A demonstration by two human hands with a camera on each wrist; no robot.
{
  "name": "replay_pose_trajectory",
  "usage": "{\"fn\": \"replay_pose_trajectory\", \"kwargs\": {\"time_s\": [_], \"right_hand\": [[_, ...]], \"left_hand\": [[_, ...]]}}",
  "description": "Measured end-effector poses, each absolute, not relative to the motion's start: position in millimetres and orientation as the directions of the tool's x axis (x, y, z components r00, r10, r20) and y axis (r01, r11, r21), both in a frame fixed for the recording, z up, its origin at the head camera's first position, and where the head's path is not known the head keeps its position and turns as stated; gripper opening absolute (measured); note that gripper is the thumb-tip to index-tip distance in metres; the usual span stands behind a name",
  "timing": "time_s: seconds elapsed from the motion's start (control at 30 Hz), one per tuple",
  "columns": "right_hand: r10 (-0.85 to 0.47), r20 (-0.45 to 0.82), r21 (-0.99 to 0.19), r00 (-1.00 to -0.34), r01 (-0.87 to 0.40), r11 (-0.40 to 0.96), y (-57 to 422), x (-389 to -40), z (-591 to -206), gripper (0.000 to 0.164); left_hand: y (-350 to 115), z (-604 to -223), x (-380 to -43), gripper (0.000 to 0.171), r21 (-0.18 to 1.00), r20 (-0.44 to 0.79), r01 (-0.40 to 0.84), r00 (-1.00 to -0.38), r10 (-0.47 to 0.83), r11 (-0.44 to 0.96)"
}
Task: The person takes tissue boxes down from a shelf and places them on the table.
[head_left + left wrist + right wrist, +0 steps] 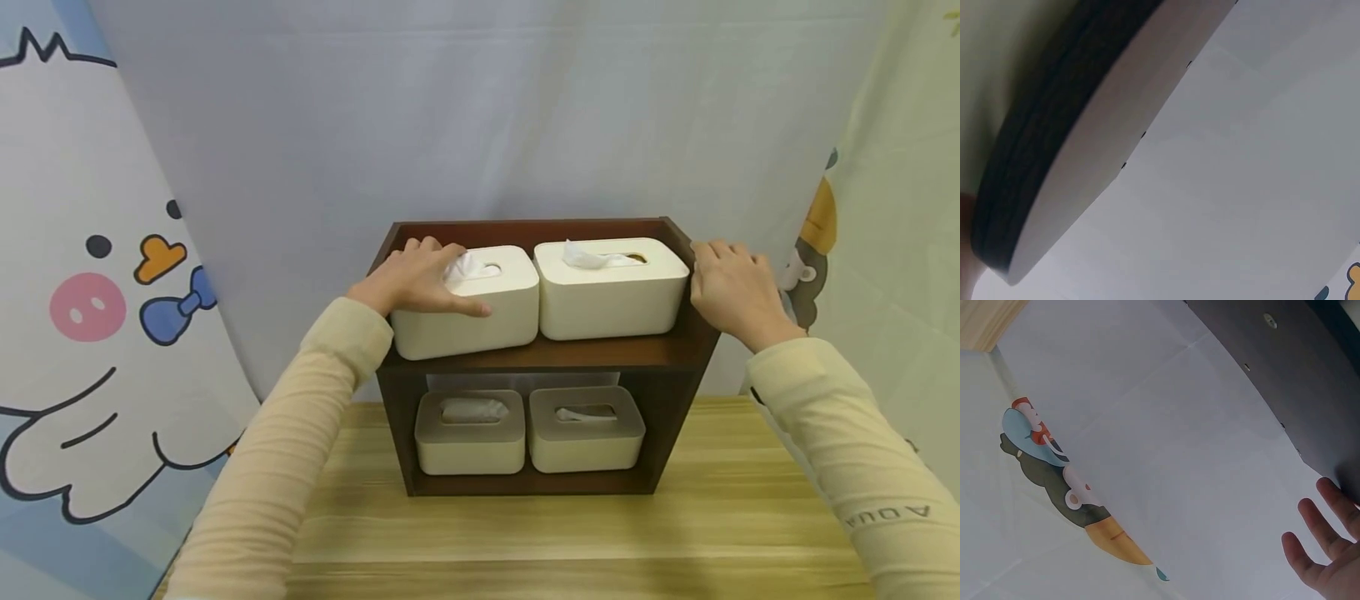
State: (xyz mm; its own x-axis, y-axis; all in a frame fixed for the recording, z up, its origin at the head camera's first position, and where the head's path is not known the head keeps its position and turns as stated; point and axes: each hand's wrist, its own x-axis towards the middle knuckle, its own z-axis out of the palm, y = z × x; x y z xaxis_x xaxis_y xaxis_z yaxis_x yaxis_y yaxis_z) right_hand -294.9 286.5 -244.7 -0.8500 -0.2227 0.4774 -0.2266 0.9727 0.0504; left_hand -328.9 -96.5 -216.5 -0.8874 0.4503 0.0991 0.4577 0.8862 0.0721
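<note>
A dark brown two-tier shelf (551,358) holds two cream tissue boxes on each tier. My left hand (420,279) rests over the left end of the upper left tissue box (465,329), thumb stretched across its front; its fingertips are partly hidden. That box sits slightly askew, its left end nearer me. Beside it is the upper right tissue box (611,304), white tissue showing in its slot. My right hand (735,287) touches the shelf's upper right edge. The right wrist view shows spread fingers (1317,528) beside the dark side panel (1297,369).
On the lower tier stand a left tissue box (470,450) and a right tissue box (587,446). The shelf rests on a wood-grain table (540,542). Behind hangs a pale curtain (480,117), with a cartoon-printed sheet (75,200) at the left.
</note>
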Motion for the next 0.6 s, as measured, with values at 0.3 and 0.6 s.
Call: {"fn": "replay_pose_trajectory", "kwargs": {"time_s": [0.3, 0.6], "right_hand": [[-0.22, 0.469, 0.045, -0.856, -0.226, 0.973, 285, -294, -244, 0.041], [-0.224, 0.473, 0.042, -0.852, -0.232, 0.972, 285, -293, -244, 0.041]], "left_hand": [[-96, -198, -322, 0.105, 0.03, 0.118, 0.467, -0.88, 0.461, 0.884], [-97, -164, -313, 0.105, 0.07, 0.143, 0.481, -0.872, 0.468, 0.874]]}}
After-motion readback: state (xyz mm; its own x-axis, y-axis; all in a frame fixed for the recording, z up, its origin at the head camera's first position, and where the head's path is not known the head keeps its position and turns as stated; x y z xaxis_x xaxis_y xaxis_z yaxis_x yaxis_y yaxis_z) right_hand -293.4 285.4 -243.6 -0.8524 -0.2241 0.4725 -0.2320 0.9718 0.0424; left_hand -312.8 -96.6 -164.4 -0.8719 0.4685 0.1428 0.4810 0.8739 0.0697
